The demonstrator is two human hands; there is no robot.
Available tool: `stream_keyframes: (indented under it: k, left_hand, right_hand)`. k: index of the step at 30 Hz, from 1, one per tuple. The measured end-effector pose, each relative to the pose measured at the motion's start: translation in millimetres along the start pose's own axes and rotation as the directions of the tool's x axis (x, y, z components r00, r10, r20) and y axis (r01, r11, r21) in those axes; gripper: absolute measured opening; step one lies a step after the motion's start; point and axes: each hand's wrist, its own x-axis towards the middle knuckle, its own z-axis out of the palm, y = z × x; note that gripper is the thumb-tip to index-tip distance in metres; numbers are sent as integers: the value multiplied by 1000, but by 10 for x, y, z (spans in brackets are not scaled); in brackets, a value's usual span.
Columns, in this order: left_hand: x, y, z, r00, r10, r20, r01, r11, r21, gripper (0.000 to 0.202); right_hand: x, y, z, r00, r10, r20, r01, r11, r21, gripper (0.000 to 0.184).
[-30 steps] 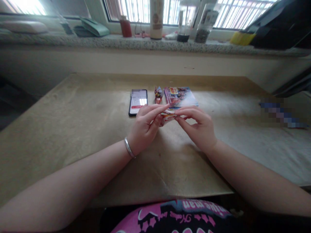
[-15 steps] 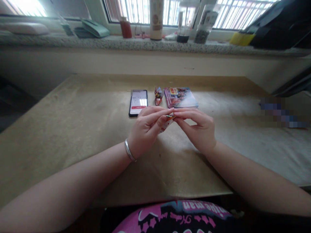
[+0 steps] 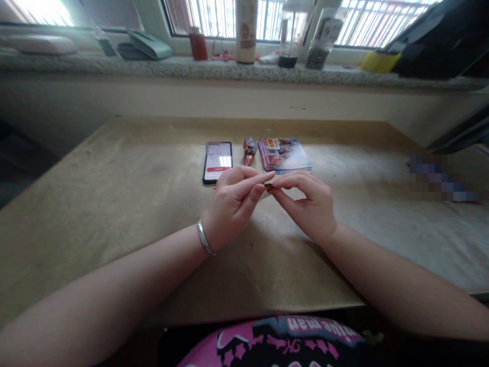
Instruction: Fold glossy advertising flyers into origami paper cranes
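Observation:
My left hand (image 3: 237,200) and my right hand (image 3: 308,203) meet above the middle of the table, fingertips almost touching. Between them is a small piece of folded printed paper (image 3: 264,194), pinched by the thumb and fingers of each hand. Most of the paper is hidden behind the fingers; only a pale face and a dark edge show. Just beyond my hands lies a small folded colourful paper piece (image 3: 249,152). To its right is a stack of glossy printed leaflets (image 3: 286,154). A phone (image 3: 217,163) with its screen lit lies beyond my left hand.
The table (image 3: 133,193) reaches back to the wall below a granite windowsill (image 3: 153,66). Bottles, a red-capped jar (image 3: 197,45) and a tall cylinder (image 3: 245,33) stand on the sill. A blurred-out item (image 3: 443,178) lies at the right.
The paper has tilted or been folded smaller, and less of its printed side shows. My right hand has shifted slightly left and down. Things on the table have stayed put.

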Motion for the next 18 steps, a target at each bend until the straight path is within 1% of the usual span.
stream_keyframes:
  k: [4, 7, 10, 14, 18]
  left_hand:
    - [3, -14, -2, 998, 53, 24, -55, 995, 84, 34]
    - [9, -38, 7, 998, 58, -15, -55, 992, 113, 30]
    - [27, -49, 7, 997, 65, -46, -60, 994, 96, 23]
    - [63, -37, -21, 995, 80, -65, -76, 995, 61, 10]
    - [78, -49, -41, 992, 96, -79, -95, 995, 13, 5]
  right_hand:
    - [-5, -3, -10, 1000, 12, 15, -12, 1000, 2, 8]
    - [-13, 7, -15, 999, 41, 24, -41, 999, 7, 8]
    - [-24, 28, -15, 996, 84, 41, -85, 996, 30, 6]
    - [-37, 50, 1, 987, 117, 106, -126, 989, 74, 7]
    - [-44, 65, 33, 980, 142, 142, -155, 984, 82, 8]
